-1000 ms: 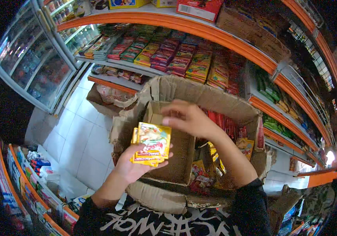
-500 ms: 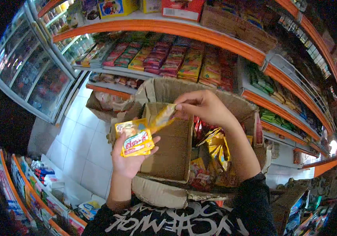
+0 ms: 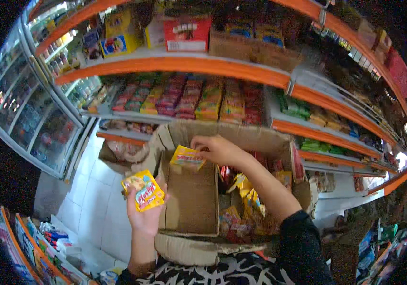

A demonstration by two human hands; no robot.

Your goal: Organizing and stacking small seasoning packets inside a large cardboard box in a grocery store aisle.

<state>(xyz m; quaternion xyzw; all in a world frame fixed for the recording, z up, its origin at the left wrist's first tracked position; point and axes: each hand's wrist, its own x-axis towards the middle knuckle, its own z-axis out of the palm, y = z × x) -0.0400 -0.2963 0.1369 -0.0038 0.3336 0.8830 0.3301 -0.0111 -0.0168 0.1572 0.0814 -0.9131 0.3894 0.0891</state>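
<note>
A small stack of yellow seasoning sachets [image 3: 142,190] lies in my left hand [image 3: 144,218], held with the thumb along its edge. My right hand [image 3: 223,152] pinches a single yellow sachet [image 3: 183,158] by its right end, above the far part of a small open carton [image 3: 191,202]. That carton's brown floor shows bare below the sachet. It sits inside a bigger, worn cardboard box [image 3: 241,129]. To its right, in the same box, are a shiny gold wrapper [image 3: 247,192] and several red and yellow packets [image 3: 236,221], partly covered by my right forearm.
Ahead stand orange-edged shelves [image 3: 165,65] with rows of coloured sachets [image 3: 189,97] and a red box [image 3: 187,34]. At the left is a glass-door fridge [image 3: 32,104] above a white tiled floor [image 3: 96,197]. Another goods rack [image 3: 32,247] fills the lower left.
My right hand has drawn one sachet away from the stack and now holds it over the small carton. My left hand has moved left and down, beside the carton. The view has tilted upward.
</note>
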